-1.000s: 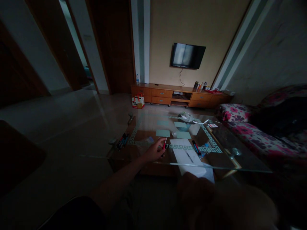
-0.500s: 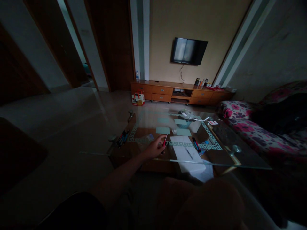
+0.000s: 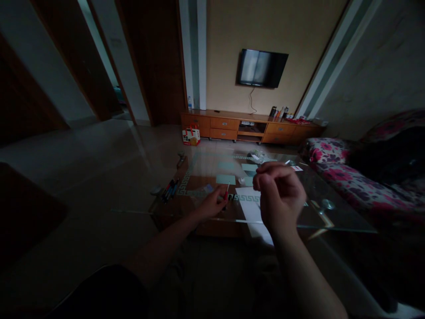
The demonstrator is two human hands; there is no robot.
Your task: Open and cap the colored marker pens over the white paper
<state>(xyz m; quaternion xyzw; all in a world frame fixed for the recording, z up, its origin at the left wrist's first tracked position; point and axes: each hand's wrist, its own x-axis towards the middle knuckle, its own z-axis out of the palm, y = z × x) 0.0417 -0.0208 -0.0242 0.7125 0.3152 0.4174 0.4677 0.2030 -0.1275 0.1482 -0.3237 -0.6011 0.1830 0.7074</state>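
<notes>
My left hand (image 3: 214, 203) is over the near part of the glass coffee table (image 3: 206, 219), fingers closed on a slim red pen (image 3: 226, 195) with a thin pale end pointing up. A small black piece (image 3: 232, 197) lies close beside it. Raised in front of the table is my right hand (image 3: 282, 192), its fingers curled in and meeting the thumb; whatever is between them, if anything, does not show. Behind that hand, white paper (image 3: 249, 204) lies partly hidden. Several dark and blue pens (image 3: 170, 190) are bunched at the table's left side.
A clear plastic bag (image 3: 257, 156) sits at the table's far side, near a small white-and-red card (image 3: 296, 168). Beyond are a wooden TV cabinet (image 3: 224, 125) and a carton bag (image 3: 191, 135) on the floor. A flowered sofa (image 3: 352, 173) flanks the right side.
My right hand has risen from low in front of me to above the table, fingers curled, now covering the pens and part of the paper. My left hand has barely moved, still with the red pen.
</notes>
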